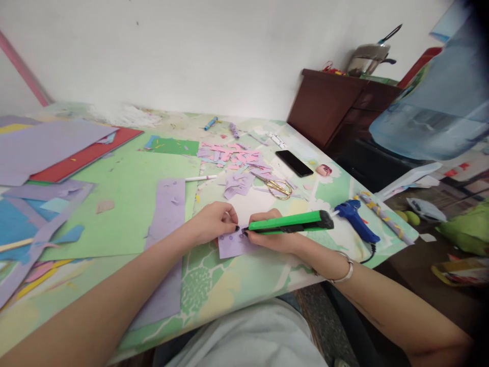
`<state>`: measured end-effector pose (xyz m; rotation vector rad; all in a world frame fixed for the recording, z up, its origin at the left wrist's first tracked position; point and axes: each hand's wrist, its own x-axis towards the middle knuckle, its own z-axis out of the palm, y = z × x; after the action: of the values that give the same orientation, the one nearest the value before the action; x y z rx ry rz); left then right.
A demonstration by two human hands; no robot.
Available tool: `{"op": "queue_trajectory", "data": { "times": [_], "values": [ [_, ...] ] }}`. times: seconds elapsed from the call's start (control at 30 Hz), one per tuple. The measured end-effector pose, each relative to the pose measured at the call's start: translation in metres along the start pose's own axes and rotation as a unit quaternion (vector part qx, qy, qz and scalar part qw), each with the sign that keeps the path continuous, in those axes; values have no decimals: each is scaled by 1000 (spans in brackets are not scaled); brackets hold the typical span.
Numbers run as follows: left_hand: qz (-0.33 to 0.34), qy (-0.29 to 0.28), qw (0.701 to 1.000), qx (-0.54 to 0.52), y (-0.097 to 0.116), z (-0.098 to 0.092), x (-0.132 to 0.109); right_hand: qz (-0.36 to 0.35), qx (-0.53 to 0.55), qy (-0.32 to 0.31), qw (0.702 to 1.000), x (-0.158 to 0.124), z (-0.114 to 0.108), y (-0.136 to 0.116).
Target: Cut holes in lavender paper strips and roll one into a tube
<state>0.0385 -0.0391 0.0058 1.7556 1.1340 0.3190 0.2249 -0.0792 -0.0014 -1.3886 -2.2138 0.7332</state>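
Note:
My right hand (272, 233) grips a green box cutter (288, 223) like a pen, its front end down toward a small piece of purple paper (234, 246). My fingers hide the blade. Small round marks show on that paper. My left hand (214, 221) has thumb and fingers pinched at the paper's upper edge, close to my right fingertips. Left of it lies a long purple paper strip (165, 214), partly under my left forearm. Beyond my hands are gold-handled scissors (278, 188) and a folded purple paper scrap (237, 184).
Pink and purple paper scraps (229, 154) lie mid-table, with a black phone (294, 163) to their right. A blue glue gun (355, 219) and a decorated stick (385, 216) sit near the right edge. Large green paper (126, 204) and stacked coloured sheets (49, 148) cover the left side.

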Motion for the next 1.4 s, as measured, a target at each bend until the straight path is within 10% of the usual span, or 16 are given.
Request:
{"op": "queue_trajectory", "data": {
  "times": [0.27, 0.43, 0.63, 0.87, 1.13, 1.27, 1.4],
  "values": [
    [-1, -10, 999, -45, 0, -11, -1, -14, 137, 116, 984, -5, -15, 3],
    [15, 165, 977, -134, 7, -25, -7, 35, 273, 285, 918, 8, -31, 6],
    [60, 324, 900, -284, 16, -38, -17, 14, 332, 205, 921, 36, -29, 4],
    [109, 333, 857, -377, 16, -43, -20, -42, 15, 106, 993, 60, -18, 15],
    [156, 278, 869, -378, 19, -34, -23, -43, -283, 91, 954, 64, -7, 3],
    [161, 264, 876, -369, 22, -30, -24, -2, 8, 170, 985, 64, -20, -13],
    [164, 266, 880, -357, 22, -27, -23, -24, 369, 132, 920, 65, -26, -38]
  ]
}}
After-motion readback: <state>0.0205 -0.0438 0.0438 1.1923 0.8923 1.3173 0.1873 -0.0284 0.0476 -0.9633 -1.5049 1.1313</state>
